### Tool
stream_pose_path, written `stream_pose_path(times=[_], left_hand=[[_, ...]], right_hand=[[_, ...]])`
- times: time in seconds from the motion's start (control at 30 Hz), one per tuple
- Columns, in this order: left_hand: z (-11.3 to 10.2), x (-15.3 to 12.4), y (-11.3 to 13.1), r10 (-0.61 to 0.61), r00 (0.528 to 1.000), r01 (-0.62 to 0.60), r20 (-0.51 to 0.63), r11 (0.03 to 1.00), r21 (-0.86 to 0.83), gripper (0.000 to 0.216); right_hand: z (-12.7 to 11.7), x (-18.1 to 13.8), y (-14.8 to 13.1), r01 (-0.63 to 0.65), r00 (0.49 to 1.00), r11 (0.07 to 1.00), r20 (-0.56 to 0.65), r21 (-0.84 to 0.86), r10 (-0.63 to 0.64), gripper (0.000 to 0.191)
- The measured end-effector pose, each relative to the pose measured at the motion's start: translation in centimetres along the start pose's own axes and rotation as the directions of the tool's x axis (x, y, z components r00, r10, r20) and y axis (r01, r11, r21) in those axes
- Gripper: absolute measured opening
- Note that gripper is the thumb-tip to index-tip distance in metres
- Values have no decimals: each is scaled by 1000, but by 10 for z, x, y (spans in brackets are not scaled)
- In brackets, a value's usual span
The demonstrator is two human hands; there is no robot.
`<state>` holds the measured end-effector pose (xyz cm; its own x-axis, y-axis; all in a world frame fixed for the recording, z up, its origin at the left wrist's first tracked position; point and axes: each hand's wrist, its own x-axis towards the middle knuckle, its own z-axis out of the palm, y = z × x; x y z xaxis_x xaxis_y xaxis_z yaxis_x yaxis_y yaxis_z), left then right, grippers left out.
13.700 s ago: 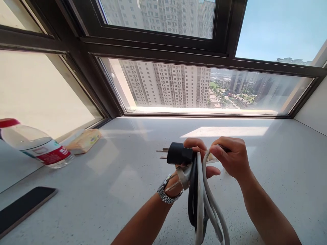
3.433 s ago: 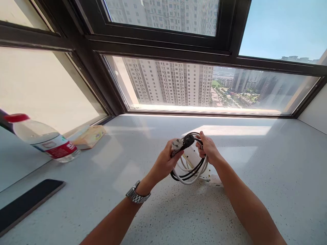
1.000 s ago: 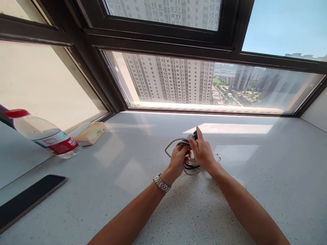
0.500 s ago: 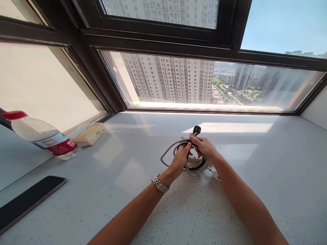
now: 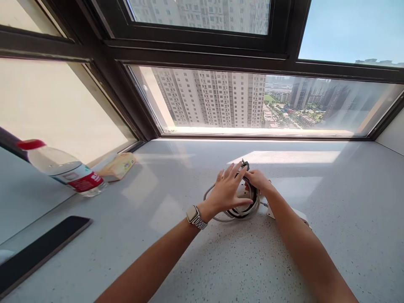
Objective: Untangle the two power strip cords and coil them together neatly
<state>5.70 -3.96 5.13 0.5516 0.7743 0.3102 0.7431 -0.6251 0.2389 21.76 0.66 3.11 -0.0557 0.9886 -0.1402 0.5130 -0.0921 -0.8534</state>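
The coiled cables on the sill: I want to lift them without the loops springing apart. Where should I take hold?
Probably grip across the bundled strands of the coiled cables at the near arc, coming from above on the near side. The loops lie flat there and run together, while the left hand and right hand cover the far part.

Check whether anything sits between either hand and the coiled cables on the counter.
Nothing visible does. The left hand lies flat on the coiled cables, and the right hand touches their far edge by the black plug.
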Motion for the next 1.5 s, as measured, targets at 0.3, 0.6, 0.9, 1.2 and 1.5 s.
stream_pose_path(times=[0.3, 0.6, 0.9, 1.2, 1.5], left_hand=[[42, 17, -1, -71, 977, 47, 201, 992, 120, 114], [50, 21, 10, -80, 983, 52, 167, 985, 165, 102], [50, 18, 10, 22, 994, -43, 108, 979, 198, 74], [52, 7, 6, 179, 983, -184, 46, 939, 289, 70], [81, -2, 20, 164, 985, -171, 55, 969, 178, 90]], right_hand=[[-20, -30, -9, 21, 971, 871, -196, -491, -135, 40], [-88, -124, 68, -52, 997, 648, -4, -760, 75, 74], [-77, -101, 86, -76, 992, 662, -126, -745, -29, 51], [-34, -63, 65, -40, 979, 699, -167, -714, -115, 48], [-19, -64, 66, 257, 966, 943, 52, -210, -252, 26]])
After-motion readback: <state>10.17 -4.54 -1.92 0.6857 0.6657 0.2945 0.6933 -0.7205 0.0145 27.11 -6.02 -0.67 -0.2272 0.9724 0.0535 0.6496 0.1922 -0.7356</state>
